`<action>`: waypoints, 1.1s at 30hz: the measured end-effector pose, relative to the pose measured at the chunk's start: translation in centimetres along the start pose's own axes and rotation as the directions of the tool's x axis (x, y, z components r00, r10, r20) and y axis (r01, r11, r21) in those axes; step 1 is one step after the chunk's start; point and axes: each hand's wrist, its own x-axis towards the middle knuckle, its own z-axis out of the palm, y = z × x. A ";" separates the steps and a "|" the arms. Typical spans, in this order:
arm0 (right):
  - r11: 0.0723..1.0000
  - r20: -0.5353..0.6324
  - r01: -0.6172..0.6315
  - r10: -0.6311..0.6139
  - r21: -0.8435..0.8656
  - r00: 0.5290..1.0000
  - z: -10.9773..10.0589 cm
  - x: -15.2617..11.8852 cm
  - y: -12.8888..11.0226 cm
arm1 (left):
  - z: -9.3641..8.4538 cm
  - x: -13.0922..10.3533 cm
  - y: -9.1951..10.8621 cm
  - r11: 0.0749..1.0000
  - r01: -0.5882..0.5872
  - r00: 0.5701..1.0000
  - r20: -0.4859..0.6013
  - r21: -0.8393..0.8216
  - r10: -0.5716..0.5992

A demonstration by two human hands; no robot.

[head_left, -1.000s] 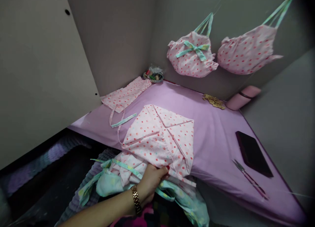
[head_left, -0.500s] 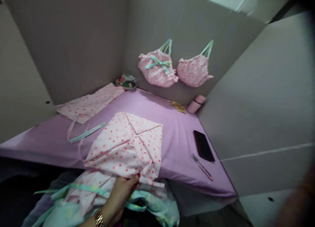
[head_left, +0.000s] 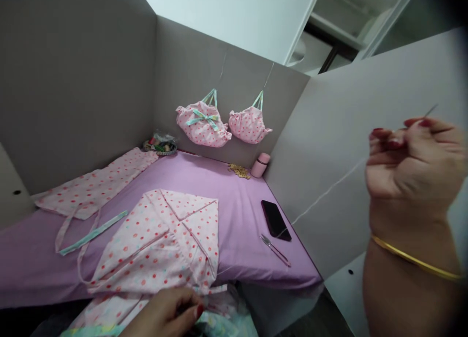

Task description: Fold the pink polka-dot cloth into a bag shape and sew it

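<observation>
High on the right, my right hand (head_left: pixel 413 156) pinches a thin sewing needle (head_left: pixel 431 110) between thumb and finger, its tip pointing up. A white thread (head_left: pixel 331 188) runs taut from near that hand down toward the garment's lower right edge. The pink polka-dot garment (head_left: pixel 161 244), with crossed front panels, lies over the near edge of the bed-like surface. At its lower edge my left hand (head_left: pixel 171 310) is closed on the fabric, thumb toward the right; part of the grip is hidden. Mint green cloth (head_left: pixel 226 325) bunches below this hand.
Purple cloth (head_left: pixel 234 220) covers the surface. On the right lie thread snips (head_left: pixel 276 251) and a dark phone (head_left: pixel 275 220). A pink bottle (head_left: pixel 260 165) and basket (head_left: pixel 166 148) stand at the back. Two dotted pouches (head_left: pixel 204 125) hang there. More dotted fabric (head_left: pixel 98 186) and a mint strip (head_left: pixel 93 233) lie left.
My right hand has risen from a blur at the lower right edge to high on the right, with needle and thread now showing. My left hand stays at the garment's lower edge. The view has shifted.
</observation>
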 end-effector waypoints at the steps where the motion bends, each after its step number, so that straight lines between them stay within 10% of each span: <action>1: 0.999 0.018 -0.025 0.024 0.020 1.000 0.6 0.1 -0.5 | -0.3 0.3 1.7 0.998 -0.056 0.998 -0.038 0.030 0.057; 9: 0.976 0.118 -0.211 0.216 -0.053 0.969 5.9 2.6 -5.4 | -0.8 4.1 12.1 0.834 -0.544 0.805 -0.224 0.092 0.550; 13: 0.906 0.291 -0.304 0.388 -0.295 0.875 7.8 2.3 -6.7 | -2.2 4.7 16.4 0.766 -0.639 0.717 -0.305 0.074 0.627; 18: 0.858 0.520 -0.387 0.512 -0.337 0.684 7.8 -0.6 -5.0 | -4.4 4.2 19.0 0.712 -0.682 0.714 -0.365 -0.168 0.598; 33: 0.770 0.585 -0.491 0.633 -0.407 0.507 7.2 -4.5 0.0 | -4.4 4.6 18.6 0.725 -0.600 0.797 -0.329 -0.339 0.506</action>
